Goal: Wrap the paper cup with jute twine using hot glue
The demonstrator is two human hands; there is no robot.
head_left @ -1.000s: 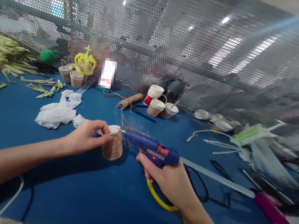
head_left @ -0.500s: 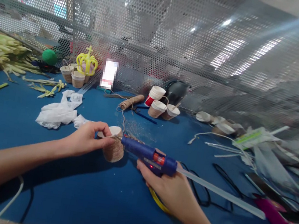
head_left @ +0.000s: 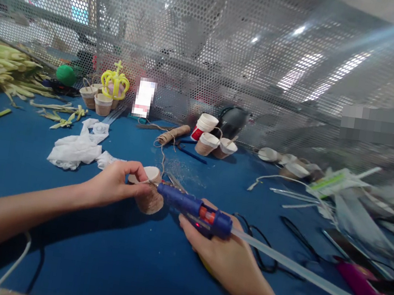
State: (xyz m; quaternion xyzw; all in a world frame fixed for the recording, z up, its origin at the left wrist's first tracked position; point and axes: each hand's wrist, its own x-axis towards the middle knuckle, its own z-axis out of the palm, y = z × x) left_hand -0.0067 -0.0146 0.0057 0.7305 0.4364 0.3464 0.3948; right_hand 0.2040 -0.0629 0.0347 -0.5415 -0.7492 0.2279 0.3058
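Note:
My left hand (head_left: 118, 183) is closed, its thumb and index finger pinching a piece of twine (head_left: 151, 182) at the rim of a small cup. This cup (head_left: 150, 202), white inside and wrapped in brown twine, tilts slightly on the table; whether other fingers grip it is hidden. My right hand (head_left: 222, 256) is wrapped round a blue hot glue gun (head_left: 182, 200) with a lit red light. Its nozzle points left at the twine and cup rim. A long clear glue stick (head_left: 297, 266) juts from its back. Scissors (head_left: 176, 182) lie partly hidden behind the gun.
A twine roll (head_left: 174, 135) lies behind the cup, its strand running towards it. Twine-wrapped cups (head_left: 206, 144) stand further back. White crumpled tissue (head_left: 75, 151) is at left. Black cable (head_left: 275, 266), plastic wrapping (head_left: 359, 219) and a magenta object (head_left: 367, 293) lie at right. Perforated metal (head_left: 204, 46) walls the back.
The glue gun's nozzle has shifted slightly left and down, and its rear end and glue stick have dipped. The scissors behind it show more. My left hand has hardly moved.

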